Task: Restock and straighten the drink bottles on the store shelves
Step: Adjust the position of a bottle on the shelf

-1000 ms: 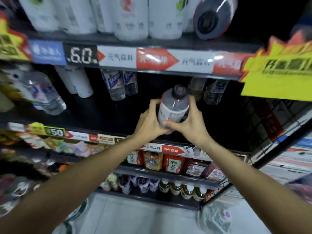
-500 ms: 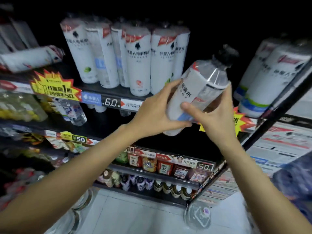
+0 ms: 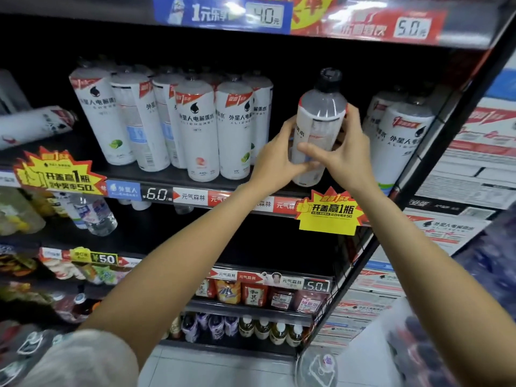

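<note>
Held bottle [image 3: 318,129]: upright, centre right of frame, in the shelf [image 3: 178,178] gap between two bottle groups.
Left hand [image 3: 275,160]: grasping its lower body.
Right hand [image 3: 344,152]: wrapped round its other side.
Progress: placement nearly done, release pending; toppled bottle [image 3: 33,125] at far left needs righting.
Count: about eight upright at left, at least two at right, one lying.

Yellow starburst promotional tag [image 3: 328,212] hanging on a shelf edge, right of centre | second yellow starburst tag [image 3: 57,174] at the left | stacked printed cardboard cartons [image 3: 458,174] far right, beside the rack | pale tiled floor [image 3: 223,370] at the bottom | blue price sign [image 3: 223,12] overhead
</note>
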The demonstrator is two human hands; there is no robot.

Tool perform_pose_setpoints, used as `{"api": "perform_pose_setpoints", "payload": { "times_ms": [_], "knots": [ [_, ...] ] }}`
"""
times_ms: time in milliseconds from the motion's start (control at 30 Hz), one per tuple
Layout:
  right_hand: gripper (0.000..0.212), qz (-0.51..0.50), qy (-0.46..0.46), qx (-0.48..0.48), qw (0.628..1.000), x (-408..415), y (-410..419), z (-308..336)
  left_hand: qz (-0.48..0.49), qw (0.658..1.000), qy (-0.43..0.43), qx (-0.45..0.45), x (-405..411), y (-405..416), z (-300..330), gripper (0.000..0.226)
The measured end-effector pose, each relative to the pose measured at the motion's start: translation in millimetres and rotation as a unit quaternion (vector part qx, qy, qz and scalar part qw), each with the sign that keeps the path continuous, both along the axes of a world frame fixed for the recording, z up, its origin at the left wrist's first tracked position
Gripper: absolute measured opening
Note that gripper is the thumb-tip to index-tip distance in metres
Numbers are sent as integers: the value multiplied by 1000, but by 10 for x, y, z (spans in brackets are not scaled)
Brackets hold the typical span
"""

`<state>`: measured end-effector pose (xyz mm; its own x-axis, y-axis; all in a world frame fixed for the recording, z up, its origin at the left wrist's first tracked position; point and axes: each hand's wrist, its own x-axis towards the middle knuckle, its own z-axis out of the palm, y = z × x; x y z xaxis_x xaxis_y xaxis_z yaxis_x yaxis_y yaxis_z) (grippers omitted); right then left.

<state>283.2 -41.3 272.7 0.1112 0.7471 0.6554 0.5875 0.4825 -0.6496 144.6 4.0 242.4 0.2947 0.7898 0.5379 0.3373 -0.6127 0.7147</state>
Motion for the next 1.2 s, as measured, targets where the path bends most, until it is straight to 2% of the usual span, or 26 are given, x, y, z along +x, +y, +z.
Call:
{"api": "perform_pose_setpoints", "payload": {
  "times_ms": [133, 200, 267, 367, 467, 533, 700, 867, 1000, 1200],
  "knots": [
    [81, -50, -39, -31, 998, 73, 218, -29, -19, 999, 33, -10, 60, 226, -52, 96],
    [85, -71, -45, -33, 996, 99, 267, -47, 4, 998, 56, -3, 111, 290, -86, 96],
    [94, -93, -39, -35, 994, 122, 291, -47, 54, 994, 92, 27, 172, 342, -98, 98],
    [93, -112, -75, -53, 989, 150, 336, -46, 120, 977, 149, 93, 205, 395, -99, 103],
    [90, -114, -81, -57, 989, 166, 410, -31, 107, 967, 189, 133, 185, 490, -113, 106],
    [89, -135, -88, -71, 984, 163, 481, -7, 94, 970, 194, 110, 211, 562, -114, 102],
    [89, -226, -124, -102, 961, 119, 609, 21, 68, 991, 112, 23, 403, 653, -80, 83],
    [75, -196, -136, -112, 965, 146, 528, -112, -13, 992, 120, -31, 328, 590, 7, 81],
    [60, -151, -175, -91, 969, 98, 217, -185, -4, 989, 144, 35, 45, 190, 89, 59],
    [32, -68, -267, -8, 961, -377, -427, -504, 120, 957, 172, 200, -901, -593, -303, 33]
  ]
}}
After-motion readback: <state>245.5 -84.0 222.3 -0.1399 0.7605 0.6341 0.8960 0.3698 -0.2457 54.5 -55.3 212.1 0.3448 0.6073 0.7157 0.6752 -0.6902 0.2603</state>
